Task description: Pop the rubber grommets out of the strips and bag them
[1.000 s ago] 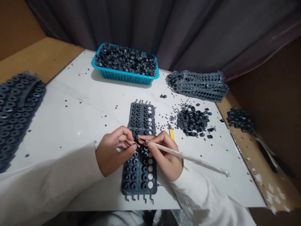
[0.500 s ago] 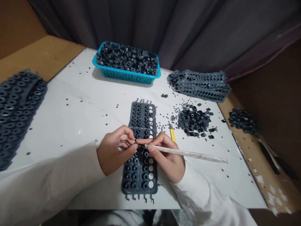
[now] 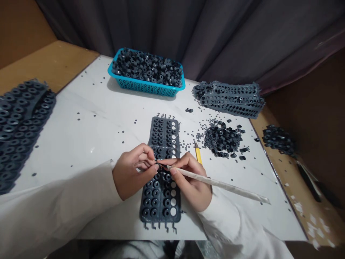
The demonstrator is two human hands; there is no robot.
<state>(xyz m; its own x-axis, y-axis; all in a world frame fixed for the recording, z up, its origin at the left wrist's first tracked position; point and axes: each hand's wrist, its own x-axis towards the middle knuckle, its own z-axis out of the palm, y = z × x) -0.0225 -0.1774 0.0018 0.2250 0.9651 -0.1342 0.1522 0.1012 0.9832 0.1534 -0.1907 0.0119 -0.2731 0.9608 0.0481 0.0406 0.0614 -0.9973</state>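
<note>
Head view: a white-topped worktop (image 3: 88,133) is backed by a dark grey curtain (image 3: 161,25) and edged by a wooden ledge (image 3: 51,61). A long stack of moulded grey sheets (image 3: 18,122) is laid at the far left, and a second stack (image 3: 229,99) is laid at the far right, apparently kept to the sides so that the middle is left open for work. A turquoise plastic basket (image 3: 145,88) is placed at the back, filled nearly to its rim with small dark rings (image 3: 147,68). A loose heap of similar dark pieces (image 3: 222,140) is piled right of centre, and another heap (image 3: 279,140) sits on the wooden ledge. Tiny dark specks (image 3: 185,144) are scattered across the worktop.

A dark moulded sheet (image 3: 164,133) is laid flat in the centre, directly under the hands, probably so that it can be reached from both sides. Most of its holes are filled with rings, while the bare holes down one side show white. The left hand (image 3: 133,172) is curled over the sheet, with its fingertips pinched on something too small to identify. A pale slender stick (image 3: 218,183) is gripped pen-like in the right hand (image 3: 192,183), its tip brought in beside those fingertips. A short yellow pencil (image 3: 198,154) lies just beyond the right hand.
</note>
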